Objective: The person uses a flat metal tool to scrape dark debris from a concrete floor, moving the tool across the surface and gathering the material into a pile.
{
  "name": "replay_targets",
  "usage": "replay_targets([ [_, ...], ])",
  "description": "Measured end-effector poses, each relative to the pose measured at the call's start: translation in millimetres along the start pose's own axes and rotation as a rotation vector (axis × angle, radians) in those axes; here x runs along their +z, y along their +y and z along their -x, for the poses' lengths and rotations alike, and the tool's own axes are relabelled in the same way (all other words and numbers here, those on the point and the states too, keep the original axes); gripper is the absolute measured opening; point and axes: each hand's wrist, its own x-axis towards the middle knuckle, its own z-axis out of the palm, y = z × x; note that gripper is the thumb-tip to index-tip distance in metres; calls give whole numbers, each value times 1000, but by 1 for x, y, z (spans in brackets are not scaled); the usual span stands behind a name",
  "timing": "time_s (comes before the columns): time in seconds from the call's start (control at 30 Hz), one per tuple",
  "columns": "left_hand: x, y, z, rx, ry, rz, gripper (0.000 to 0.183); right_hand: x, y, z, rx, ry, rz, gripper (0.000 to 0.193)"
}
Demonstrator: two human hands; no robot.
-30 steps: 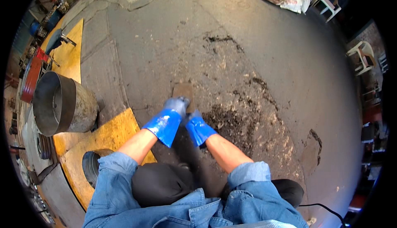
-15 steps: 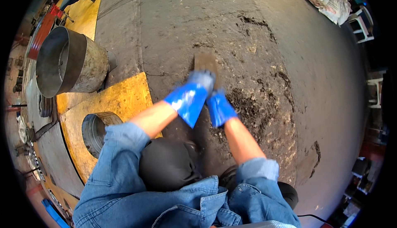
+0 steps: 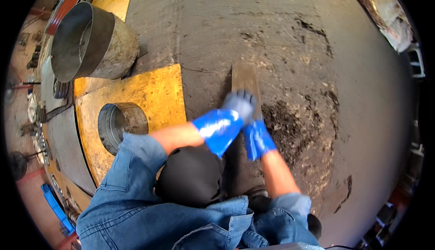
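Note:
A flat, worn wooden board point(image 3: 245, 75) points away from me over the dirty grey floor. My left hand point(image 3: 241, 105), in a grey glove with a shiny blue cuff, lies across its near part with the fingers bent down onto it. Close behind and below, my right hand point(image 3: 255, 132) in a matching glove is at the board's near end; its fingers are mostly hidden by the left hand. Loose dark crumbly dirt point(image 3: 290, 123) is heaped just right of the board, with paler scraped patches around it.
On the left, a yellow sheet point(image 3: 165, 91) bears a short metal ring point(image 3: 135, 116). Beyond it stands a large metal drum point(image 3: 115, 46), lying open toward the left. Plastic sacks point(image 3: 389, 19) lie at the far right, near a white stool point(image 3: 416, 60). My dark-clad knee point(image 3: 190, 175) is close below my hands.
Both hands and the board have come back nearer to me across the floor. The view has shifted, so the surroundings sit further right and higher.

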Motion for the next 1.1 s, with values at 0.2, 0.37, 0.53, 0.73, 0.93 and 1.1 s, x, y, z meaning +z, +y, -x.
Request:
replay_targets([
  [0.2,-17,-68,-48,-109,-112,5,41,-19,-20,-40,-24,-254,157,43],
  [0.37,-53,-78,-46,-153,-193,85,47,-24,-47,-54,-76,-352,90,42],
  [0.53,-16,-84,36,-111,5,47,56,49,-38,-22,-112,-253,272,42],
  [0.73,-73,-156,-38,-302,-219,158,32,-5,-122,-74,-244,-501,507,34],
  [0.93,-32,-142,30,-183,-149,92,54,52,-96,-98,-378,-158,154,26],
  [1.1,-75,-191,-28,-284,-125,110,39,34,-113,-125,-437,-336,275,26],
])
